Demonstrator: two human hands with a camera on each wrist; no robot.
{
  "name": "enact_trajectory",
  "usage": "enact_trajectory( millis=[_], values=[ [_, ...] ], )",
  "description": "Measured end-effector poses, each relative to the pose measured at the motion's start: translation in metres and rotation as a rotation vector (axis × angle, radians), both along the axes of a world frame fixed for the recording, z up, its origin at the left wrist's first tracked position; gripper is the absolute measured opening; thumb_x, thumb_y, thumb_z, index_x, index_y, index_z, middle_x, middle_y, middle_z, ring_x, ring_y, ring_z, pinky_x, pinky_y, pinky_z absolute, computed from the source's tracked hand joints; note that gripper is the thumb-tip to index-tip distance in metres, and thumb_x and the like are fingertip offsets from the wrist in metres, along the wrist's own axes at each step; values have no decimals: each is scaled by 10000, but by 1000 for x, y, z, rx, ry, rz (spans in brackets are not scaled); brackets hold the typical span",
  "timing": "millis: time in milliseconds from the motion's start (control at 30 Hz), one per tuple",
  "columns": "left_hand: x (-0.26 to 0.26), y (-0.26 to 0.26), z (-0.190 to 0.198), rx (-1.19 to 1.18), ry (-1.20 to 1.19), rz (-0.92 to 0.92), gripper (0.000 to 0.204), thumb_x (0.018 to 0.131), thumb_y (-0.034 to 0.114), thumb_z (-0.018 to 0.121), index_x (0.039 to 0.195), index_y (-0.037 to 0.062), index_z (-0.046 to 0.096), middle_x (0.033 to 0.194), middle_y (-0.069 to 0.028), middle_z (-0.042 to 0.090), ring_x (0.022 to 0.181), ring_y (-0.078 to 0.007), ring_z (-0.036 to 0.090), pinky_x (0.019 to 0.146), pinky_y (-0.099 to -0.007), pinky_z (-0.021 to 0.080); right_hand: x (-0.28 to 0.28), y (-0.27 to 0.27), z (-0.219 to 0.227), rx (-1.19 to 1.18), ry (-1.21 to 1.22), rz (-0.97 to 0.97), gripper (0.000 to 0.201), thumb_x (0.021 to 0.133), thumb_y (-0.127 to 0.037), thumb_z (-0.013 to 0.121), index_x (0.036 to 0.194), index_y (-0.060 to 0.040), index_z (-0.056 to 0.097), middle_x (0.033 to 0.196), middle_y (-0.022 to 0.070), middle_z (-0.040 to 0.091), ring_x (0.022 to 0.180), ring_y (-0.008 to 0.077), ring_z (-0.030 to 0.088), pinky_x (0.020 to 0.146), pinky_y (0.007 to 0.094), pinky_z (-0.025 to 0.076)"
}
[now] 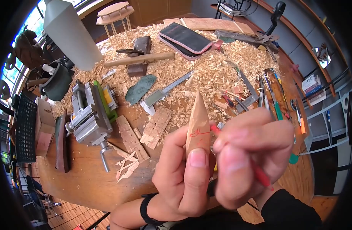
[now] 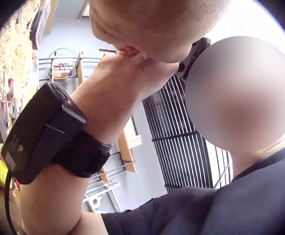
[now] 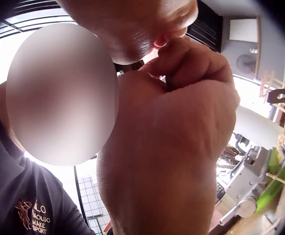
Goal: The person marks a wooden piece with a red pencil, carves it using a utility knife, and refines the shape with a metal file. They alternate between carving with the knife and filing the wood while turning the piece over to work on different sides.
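Observation:
My left hand (image 1: 179, 172) holds a pale, pointed piece of wood (image 1: 199, 111) upright, the thumb pressed along its lower front and the fingers behind. Thin red lines (image 1: 199, 132) are drawn across its face below the taper. Close beside it, my right hand (image 1: 254, 149) pinches a slim red pencil or pen (image 1: 263, 177) with curled fingers, its front end pointing at the wood's right edge. The right hand is blurred and covers most of the red tool. Both wrist views show the hands close together, with the wood hidden there.
Shavings (image 1: 237, 57) spread over the wooden table (image 1: 88, 180). A metal vise (image 1: 89, 119) stands left, near thin wood offcuts (image 1: 156, 126). Behind lie a caliper (image 1: 168, 89), a mallet (image 1: 141, 59) and a black case (image 1: 187, 38). Several hand tools (image 1: 277, 99) lie right.

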State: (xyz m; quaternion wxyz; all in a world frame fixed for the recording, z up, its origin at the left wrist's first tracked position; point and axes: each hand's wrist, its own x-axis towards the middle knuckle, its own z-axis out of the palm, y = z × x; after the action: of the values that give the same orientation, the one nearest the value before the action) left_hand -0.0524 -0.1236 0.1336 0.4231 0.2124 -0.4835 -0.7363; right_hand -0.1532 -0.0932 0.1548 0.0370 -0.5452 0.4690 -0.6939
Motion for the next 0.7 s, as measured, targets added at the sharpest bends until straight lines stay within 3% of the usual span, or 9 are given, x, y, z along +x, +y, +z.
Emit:
enact_trajectory(
  millis=[67,100,233,300,333,400,433,500,700],
  values=[
    [1,-1,0,-78,71,4,395,1072,168,450,1368,-92,466,942,-61,636,744,-57,548,673,-216,450,-2,-3,1,-25,-86,-38,232,998,-163,573,1148,-8,487,898,118,619,547,43,418,523,196,382],
    [1,0,-2,-98,45,13,392,1074,193,454,1359,-75,478,826,-11,597,665,-27,479,606,-194,383,-11,-5,4,-7,-30,36,247,1046,-235,553,1135,-10,503,870,108,647,490,33,385,480,186,346],
    [-2,2,4,-85,-60,44,407,1036,306,450,1250,-37,497,804,-41,589,611,-80,507,563,-205,416,-20,4,15,159,1,-25,247,1042,-254,583,1119,-20,564,857,78,652,562,36,452,522,183,369],
    [-8,0,2,-138,-44,115,414,1033,314,461,1241,-41,509,683,-19,543,488,-59,386,450,-202,310,-22,7,23,272,19,-61,249,1039,-266,603,1109,-27,604,848,59,656,610,38,496,550,181,384],
    [-4,-1,0,-137,-42,117,414,1033,314,461,1241,-41,509,683,-19,543,488,-59,386,450,-202,310,-24,10,27,328,27,-78,251,1038,-272,613,1104,-30,625,844,49,658,635,39,519,564,181,392],
    [6,-4,-3,-218,-121,91,379,1053,173,502,1309,-106,529,821,-52,646,690,-59,561,617,-218,452,-24,13,33,436,77,-122,202,992,-189,677,1093,-14,667,855,40,657,732,46,566,622,193,425],
    [4,-5,-5,-218,-119,94,379,1053,173,502,1309,-106,529,821,-52,646,690,-59,561,617,-218,452,-26,11,30,416,121,-101,182,970,-155,695,1078,-9,672,861,42,660,732,46,570,626,195,431],
    [-2,-10,-12,-472,-56,198,371,1035,140,522,1306,-113,530,860,-89,683,720,-88,613,644,-245,502,-22,12,34,414,149,-91,162,927,-85,724,1061,-3,681,872,42,668,715,42,574,620,194,429],
    [-4,-18,-16,-690,-140,252,375,1017,107,529,1314,-122,522,889,-132,706,741,-131,659,672,-278,533,-23,15,32,420,150,-88,196,898,-25,739,1084,1,682,827,31,665,661,30,565,583,182,407]
  ],
)
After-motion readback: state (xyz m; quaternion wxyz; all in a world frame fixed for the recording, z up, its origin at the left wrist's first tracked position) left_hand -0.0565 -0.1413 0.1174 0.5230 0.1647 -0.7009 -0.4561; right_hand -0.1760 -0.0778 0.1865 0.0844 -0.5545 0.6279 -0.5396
